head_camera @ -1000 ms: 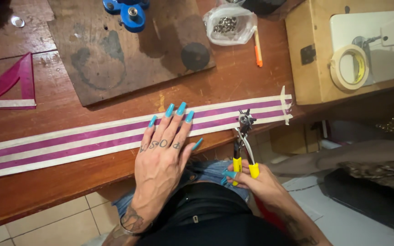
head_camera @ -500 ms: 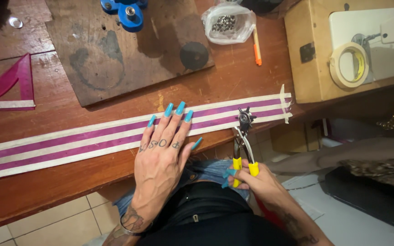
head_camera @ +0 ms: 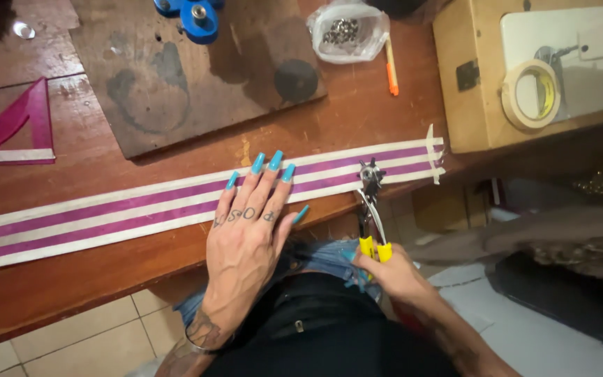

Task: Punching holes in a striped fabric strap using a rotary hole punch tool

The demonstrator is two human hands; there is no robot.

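Note:
A long purple and white striped strap [head_camera: 141, 209] lies along the front of a wooden table [head_camera: 357, 115]. My left hand [head_camera: 249, 227], with long blue nails, presses flat on the strap with its fingers spread. My right hand [head_camera: 389, 269] squeezes the yellow handles of a revolving hole punch [head_camera: 370, 202]. The punch's metal head sits on the strap's near edge, close to its right end. White tape [head_camera: 433, 153] crosses that end of the strap.
A dark board [head_camera: 176, 77] lies at the back with a blue tool [head_camera: 193, 14] on it. A bag of metal eyelets [head_camera: 347, 31] and an orange pen [head_camera: 391, 66] are beside it. A pink set square [head_camera: 15, 126] lies left. A tape roll [head_camera: 532, 94] rests on the sewing machine case at right.
My right hand has squeezed the punch's yellow handles closer together, with the head staying on the strap. My left hand has not moved.

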